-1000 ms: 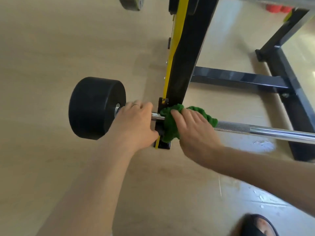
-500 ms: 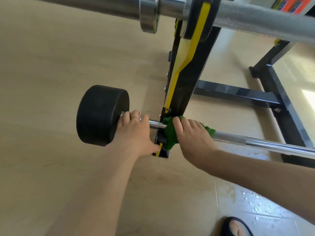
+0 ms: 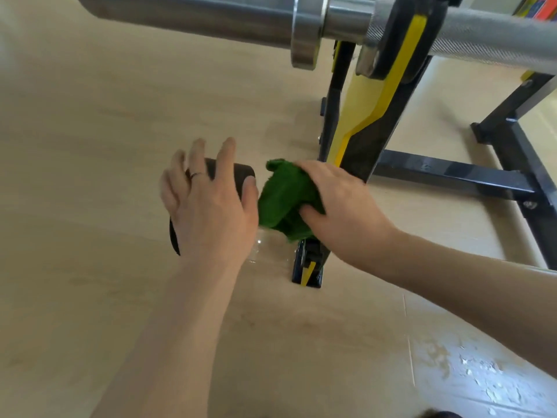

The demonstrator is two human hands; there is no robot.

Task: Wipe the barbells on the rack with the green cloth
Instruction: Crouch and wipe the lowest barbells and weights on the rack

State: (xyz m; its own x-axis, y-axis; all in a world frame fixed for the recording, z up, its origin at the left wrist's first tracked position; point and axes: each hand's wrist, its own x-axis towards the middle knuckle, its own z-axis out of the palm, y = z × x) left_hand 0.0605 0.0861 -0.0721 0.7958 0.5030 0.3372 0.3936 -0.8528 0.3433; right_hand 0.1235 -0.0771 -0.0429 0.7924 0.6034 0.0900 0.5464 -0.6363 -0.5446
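Barbells are sitting at two heights on the black and yellow rack: the upper barbell is crossing the top of the view, its knurled steel shaft resting in a hook with a collar just outside it, and the lower barbell is lying low near the floor, mostly hidden by the hands. Only its black weight is peeking out beneath the left hand. That hand is hovering over or resting on the weight with its fingers spread and straight, a ring showing on one finger; its grip is released, holding nothing, though whether the palm is actually touching the weight cannot be told.

Just to the right, the green cloth is bunched up between the weight and the rack's upright, right where the lower bar's shaft should be running. The right hand is clutching it, fingers draped over the top and thumb tucked in against the fabric, so the grip is clenched round the cloth. The shaft itself is covered by cloth and hand.

Below the cloth, the rack's foot is planted on the pale wooden floor. A black crossbar is running rightward behind the upright toward the far leg. Pale scuffed patches are showing on the floor at lower right.
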